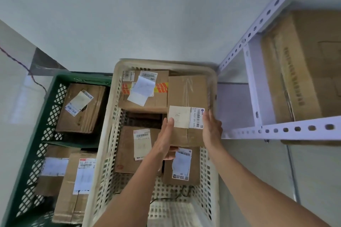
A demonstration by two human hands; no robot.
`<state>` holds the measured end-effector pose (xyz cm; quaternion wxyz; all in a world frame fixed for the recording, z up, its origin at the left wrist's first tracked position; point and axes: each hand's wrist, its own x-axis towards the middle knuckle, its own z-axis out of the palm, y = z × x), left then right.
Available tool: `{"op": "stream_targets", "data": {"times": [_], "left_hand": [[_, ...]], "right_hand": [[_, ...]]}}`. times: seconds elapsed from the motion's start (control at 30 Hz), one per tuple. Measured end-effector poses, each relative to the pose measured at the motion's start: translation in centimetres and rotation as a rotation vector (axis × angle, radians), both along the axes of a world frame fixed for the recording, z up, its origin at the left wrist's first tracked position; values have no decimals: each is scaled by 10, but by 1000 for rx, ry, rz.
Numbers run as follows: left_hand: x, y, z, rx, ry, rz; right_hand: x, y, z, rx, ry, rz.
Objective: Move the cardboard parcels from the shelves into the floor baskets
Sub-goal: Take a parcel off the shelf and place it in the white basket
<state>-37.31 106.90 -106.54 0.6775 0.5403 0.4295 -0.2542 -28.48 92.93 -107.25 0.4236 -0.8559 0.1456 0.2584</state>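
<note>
- Cardboard parcel (187, 92): long and flat, with two labels on its top face. It is held level over the right half of the cream basket (108, 180), inside the rim line and above the parcels already lying there. I cannot tell whether its far end already rests on anything.
- Left hand (165, 135): at the parcel's near left edge. The thumb lies along the top edge and the fingers appear to curl beneath the near corner, clamping the cardboard.
- Right hand (212, 129): fingers straight and together, pressed flat against the parcel's right side, between it and the cream basket's right wall.
- Step in hand (judgement): setting this parcel down.
  - Keep it level and lower it slowly.
  - Draw the right hand upward before the parcel closes on the wall.
  - Slide the left fingers out last, once the load is borne from below.
- Fit (judgement): a dark gap (144, 118) at the cream basket's middle left could take a later, smaller parcel.
- Surroundings: a green basket (46, 116) touches the cream basket's left side. A white shelf rack (295, 128) stands to its right, bearing a large carton (304, 70).
</note>
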Motion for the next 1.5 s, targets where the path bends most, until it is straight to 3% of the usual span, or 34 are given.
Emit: {"op": "stream_targets", "data": {"times": [0.37,0.67,0.8,1.07,1.5], "left_hand": [[30,-17,-20,-167,-46,281],[5,-23,4,-91,-6,176],[-18,-17,73,-101,-107,119],[-58,-12,284,-34,-400,32],[-124,-95,490,-16,-617,-136]], "right_hand": [[-4,-3,3,254,-28,-56],[-20,-19,45,348,-29,-16],[-36,-14,106,435,-62,-24],[-87,-1,289,575,-154,-28],[-172,-88,497,692,-295,-64]]}}
